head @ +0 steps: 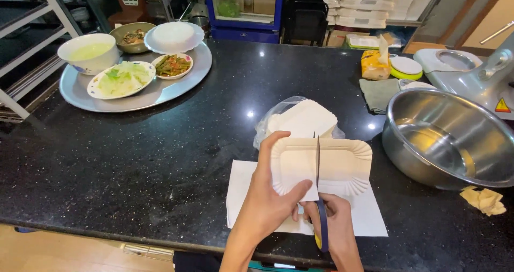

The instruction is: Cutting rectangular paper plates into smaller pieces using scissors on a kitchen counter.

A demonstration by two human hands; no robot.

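Note:
My left hand grips the left side of a white paper tray with a scalloped rim, thumb on top. My right hand holds scissors with blue and yellow handles. The blades run up through the tray's middle, where a cut line shows. Under the tray lies a white paper sheet on the black counter. Just behind the tray sits a stack of white trays in a clear plastic bag.
A large steel bowl stands at the right, crumpled yellow paper in front of it. A round metal platter with several food dishes sits far left. A yellow packet, a grey cloth and an appliance lie behind.

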